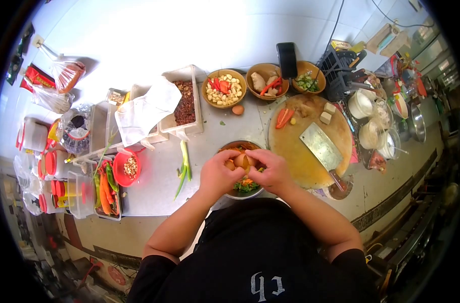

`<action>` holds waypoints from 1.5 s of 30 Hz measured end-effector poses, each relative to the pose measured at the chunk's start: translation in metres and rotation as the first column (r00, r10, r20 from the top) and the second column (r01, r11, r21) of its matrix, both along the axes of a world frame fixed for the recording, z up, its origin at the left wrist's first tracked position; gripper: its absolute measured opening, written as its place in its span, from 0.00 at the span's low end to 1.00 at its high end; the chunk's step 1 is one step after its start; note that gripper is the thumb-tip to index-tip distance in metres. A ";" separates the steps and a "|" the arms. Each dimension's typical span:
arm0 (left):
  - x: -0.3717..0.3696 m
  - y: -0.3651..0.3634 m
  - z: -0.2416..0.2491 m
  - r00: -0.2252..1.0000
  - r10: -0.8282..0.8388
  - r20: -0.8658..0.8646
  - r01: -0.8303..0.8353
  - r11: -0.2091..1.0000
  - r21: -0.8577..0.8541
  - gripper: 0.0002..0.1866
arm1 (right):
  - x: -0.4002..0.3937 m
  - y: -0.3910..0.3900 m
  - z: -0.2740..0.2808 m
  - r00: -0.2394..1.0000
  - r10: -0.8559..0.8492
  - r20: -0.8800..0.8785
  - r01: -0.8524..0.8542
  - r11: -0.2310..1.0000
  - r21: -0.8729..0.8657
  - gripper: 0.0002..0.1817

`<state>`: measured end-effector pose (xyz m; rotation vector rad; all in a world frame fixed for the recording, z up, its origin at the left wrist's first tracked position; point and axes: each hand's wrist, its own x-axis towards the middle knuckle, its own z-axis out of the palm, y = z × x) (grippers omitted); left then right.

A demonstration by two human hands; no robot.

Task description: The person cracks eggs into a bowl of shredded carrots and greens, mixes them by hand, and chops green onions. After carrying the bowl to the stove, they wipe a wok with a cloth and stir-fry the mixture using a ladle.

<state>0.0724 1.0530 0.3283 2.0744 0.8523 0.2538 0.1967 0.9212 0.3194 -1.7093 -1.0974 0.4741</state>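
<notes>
My left hand (pixel 217 172) and my right hand (pixel 275 171) meet over a metal bowl (pixel 247 196), fingers curled round a brown egg (pixel 244 160) between them. Its shell looks cracked, though my fingers cover part of it. Inside the bowl lie green leaves (pixel 246 186) and orange shreds, partly hidden beneath my hands. Right of the bowl is a round cutting board (pixel 293 164) with a cleaver (pixel 319 145) resting on it. Another brown egg (pixel 237 109) lies on the metal counter behind the bowl.
Bowls of garlic and chillies (pixel 224 89), ginger (pixel 267 82) and chopped greens (pixel 307 81) stand along the wall, with a phone (pixel 287 59) upright among them. A spring onion (pixel 184 169), a red bowl (pixel 123 178) and a carrot tray (pixel 107 192) lie left; containers (pixel 367 132) crowd the right.
</notes>
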 end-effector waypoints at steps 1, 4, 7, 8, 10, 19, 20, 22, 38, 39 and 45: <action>-0.003 0.005 -0.002 1.000 -0.024 0.014 0.025 0.998 -0.062 0.22 | 0.002 0.000 0.000 0.998 0.018 -0.065 -0.018 1.000 -0.001 0.21; -0.007 0.014 0.006 0.997 -0.076 0.008 0.077 0.993 -0.089 0.21 | 0.017 -0.003 -0.007 0.987 0.100 -0.123 -0.096 0.995 0.038 0.21; -0.008 0.015 0.017 0.993 -0.114 0.005 0.112 0.987 0.119 0.20 | 0.026 -0.003 -0.002 0.993 0.117 0.008 -0.117 0.993 0.007 0.19; -0.008 0.015 0.018 0.992 -0.126 0.027 0.112 0.950 0.291 0.20 | 0.027 -0.002 0.003 0.993 0.116 0.007 -0.116 0.993 0.007 0.19; -0.010 0.017 0.019 0.987 -0.150 0.050 0.117 0.906 0.406 0.20 | 0.028 -0.002 0.013 0.957 0.069 0.281 -0.090 0.994 0.062 0.19; -0.009 0.019 0.026 0.969 -0.222 0.106 0.096 0.739 0.667 0.19 | 0.028 -0.006 0.019 0.947 0.054 0.316 -0.088 0.992 0.094 0.19; -0.008 0.019 0.026 0.971 -0.205 0.123 0.071 0.741 0.667 0.19 | 0.028 -0.006 0.019 0.947 0.054 0.316 -0.087 0.992 0.094 0.19; -0.009 0.019 0.027 0.989 -0.111 0.097 0.043 0.849 0.526 0.18 | 0.027 -0.008 0.017 0.977 0.045 0.206 -0.062 0.995 0.076 0.19; -0.004 0.000 -0.017 0.973 0.064 0.222 0.198 0.271 -0.942 0.13 | 0.002 -0.028 -0.008 1.000 0.000 -0.006 0.000 1.000 0.008 0.30; -0.002 -0.001 -0.019 0.985 0.029 0.172 0.147 0.395 -0.907 0.13 | 0.004 -0.035 -0.008 0.998 -0.036 -0.047 0.037 0.999 0.008 0.30; 0.007 0.007 -0.028 0.998 0.066 0.004 -0.031 0.522 -0.852 0.11 | 0.041 -0.134 -0.007 0.879 -0.473 -0.050 0.476 0.878 0.054 0.20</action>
